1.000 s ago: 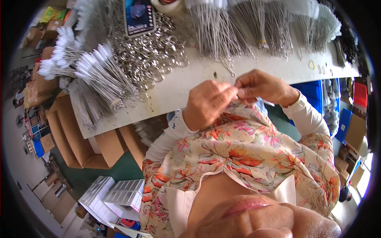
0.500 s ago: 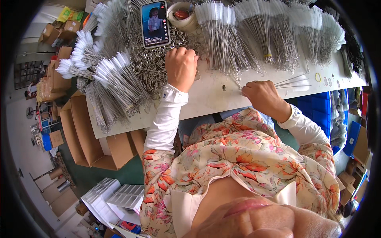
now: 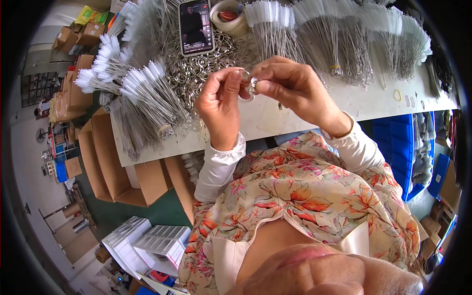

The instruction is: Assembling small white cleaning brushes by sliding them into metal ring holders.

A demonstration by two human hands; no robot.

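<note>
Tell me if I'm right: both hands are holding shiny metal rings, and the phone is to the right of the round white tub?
Nearly! The phone is to the left of the round white tub, as the head view shows. The left hand and right hand are indeed holding shiny metal rings.

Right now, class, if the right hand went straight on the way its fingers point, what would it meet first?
The left hand, most likely: the right hand points leftward toward it, with shiny metal pieces at their fingertips. This view leaves the exact depth unclear.
</note>
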